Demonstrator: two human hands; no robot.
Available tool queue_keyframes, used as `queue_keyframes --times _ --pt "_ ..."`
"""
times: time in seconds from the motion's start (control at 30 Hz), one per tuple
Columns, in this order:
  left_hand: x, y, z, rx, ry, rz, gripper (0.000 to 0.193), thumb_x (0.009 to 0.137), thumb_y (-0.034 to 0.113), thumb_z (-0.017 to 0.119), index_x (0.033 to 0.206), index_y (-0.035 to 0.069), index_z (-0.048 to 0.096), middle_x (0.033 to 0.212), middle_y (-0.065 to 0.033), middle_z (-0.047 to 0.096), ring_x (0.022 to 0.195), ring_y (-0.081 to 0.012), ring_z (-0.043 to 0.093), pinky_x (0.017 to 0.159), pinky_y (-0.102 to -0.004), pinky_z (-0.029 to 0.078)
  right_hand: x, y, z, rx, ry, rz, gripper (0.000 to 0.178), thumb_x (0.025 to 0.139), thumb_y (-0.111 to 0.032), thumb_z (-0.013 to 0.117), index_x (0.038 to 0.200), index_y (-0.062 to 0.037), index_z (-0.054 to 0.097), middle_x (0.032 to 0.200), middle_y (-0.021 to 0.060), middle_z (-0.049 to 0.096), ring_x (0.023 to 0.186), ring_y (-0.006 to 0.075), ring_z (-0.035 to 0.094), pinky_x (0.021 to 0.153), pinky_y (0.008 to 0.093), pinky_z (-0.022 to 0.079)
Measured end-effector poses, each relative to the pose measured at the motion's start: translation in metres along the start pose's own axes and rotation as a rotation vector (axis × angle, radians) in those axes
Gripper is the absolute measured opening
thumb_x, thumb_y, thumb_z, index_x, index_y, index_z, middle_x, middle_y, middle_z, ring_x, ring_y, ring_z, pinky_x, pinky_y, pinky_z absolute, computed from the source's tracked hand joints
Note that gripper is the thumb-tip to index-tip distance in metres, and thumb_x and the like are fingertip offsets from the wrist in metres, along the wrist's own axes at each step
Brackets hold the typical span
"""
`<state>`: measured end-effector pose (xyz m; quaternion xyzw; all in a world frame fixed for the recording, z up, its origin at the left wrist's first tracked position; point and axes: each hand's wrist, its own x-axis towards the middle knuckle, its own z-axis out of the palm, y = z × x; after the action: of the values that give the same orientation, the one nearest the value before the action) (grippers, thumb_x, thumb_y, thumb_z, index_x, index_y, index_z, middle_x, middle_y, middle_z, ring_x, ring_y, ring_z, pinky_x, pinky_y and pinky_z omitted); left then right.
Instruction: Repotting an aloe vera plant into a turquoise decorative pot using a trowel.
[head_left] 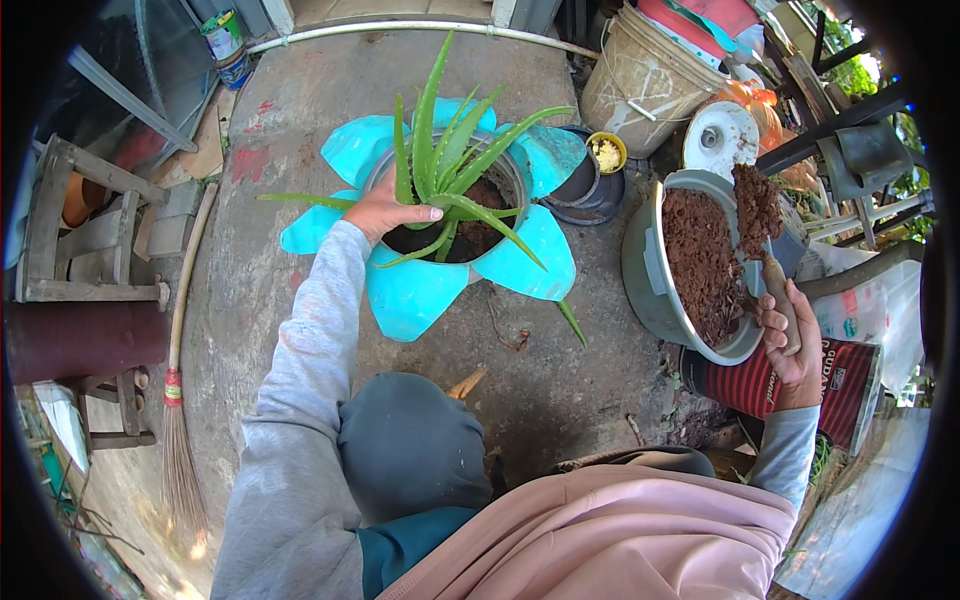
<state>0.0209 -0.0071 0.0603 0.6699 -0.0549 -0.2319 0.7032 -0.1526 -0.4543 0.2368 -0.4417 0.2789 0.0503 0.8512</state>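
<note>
My left hand [385, 212] is closed around the base of an aloe plant [428, 150], its thumb lying across the lower leaves; some fingers are hidden. The aloe stands in a round pot with dark soil [484, 205] inside, ringed by turquoise petal-shaped flaps [415, 292]. In my right hand [795, 345] is a hand trowel [775, 278], gripped by its handle. Clumped brown soil [757, 210] covers the trowel's blade, which is over the right side of a grey tub [645, 270]. More brown soil [698, 255] fills much of that tub.
Behind the tub stands a dirty white bucket [635, 85]. A small yellow cup [607, 152] sits by dark round dishes [585, 195]. On the left are a stick broom [178, 400] and a wooden stool [95, 290]. A red-striped black bag [735, 385] lies under the tub's near side.
</note>
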Motion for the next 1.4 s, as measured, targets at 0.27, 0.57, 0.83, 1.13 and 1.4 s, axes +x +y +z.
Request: queue_keyframes --times 0.27,0.57,0.83,1.13,1.4 --pt "0.001 -0.001 -0.014 0.989 -0.112 0.130 0.086 0.054 0.013 0.077 0.129 0.004 0.036 0.118 -0.0254 0.049 0.116 -0.0365 0.042 0.097 -0.0386 0.036 -0.004 -0.014 0.068 -0.004 -0.144 -0.004 0.037 0.094 -0.023 0.039 0.120 0.0013 0.030 0.081 0.0108 0.045 0.052 0.0082 0.044 0.031 0.0178 0.036" --pt "0.056 -0.007 -0.033 1.091 0.164 -0.126 0.043 0.078 0.028 0.056 0.104 -0.006 0.056 0.105 -0.0260 0.056 0.099 -0.0370 0.054 0.087 -0.0412 0.043 0.013 -0.003 0.151 -0.051 -0.366 0.083 0.037 0.094 -0.023 0.037 0.121 0.0012 0.027 0.083 0.0130 0.042 0.053 0.0102 0.045 0.031 0.0188 0.037" --pt "0.073 -0.048 -0.019 0.270 0.544 -0.203 0.071 0.060 0.027 0.076 0.112 -0.011 0.047 0.115 -0.0248 0.051 0.109 -0.0299 0.050 0.092 -0.0350 0.040 0.031 0.013 0.210 -0.109 -0.520 0.181 0.033 0.094 -0.023 0.037 0.110 0.0049 0.030 0.085 0.0132 0.041 0.053 0.0108 0.047 0.032 0.0207 0.042" --pt "0.050 -0.032 -0.004 0.764 0.534 0.006 0.039 0.063 0.035 0.072 0.085 0.004 0.063 0.089 -0.0183 0.061 0.091 -0.0299 0.056 0.079 -0.0377 0.045 0.051 0.048 0.248 -0.197 -0.617 0.305 0.030 0.093 -0.021 0.041 0.109 0.0036 0.033 0.082 0.0114 0.044 0.052 0.0074 0.046 0.032 0.0185 0.041" --pt "0.074 -0.020 -0.019 0.858 0.157 -0.420 0.066 0.072 0.052 0.059 0.114 0.002 0.056 0.115 -0.0183 0.055 0.112 -0.0284 0.050 0.096 -0.0378 0.036 0.066 0.060 0.257 -0.192 -0.637 0.334 0.031 0.092 -0.020 0.043 0.112 0.0028 0.035 0.083 0.0113 0.045 0.053 0.0075 0.045 0.032 0.0184 0.040"
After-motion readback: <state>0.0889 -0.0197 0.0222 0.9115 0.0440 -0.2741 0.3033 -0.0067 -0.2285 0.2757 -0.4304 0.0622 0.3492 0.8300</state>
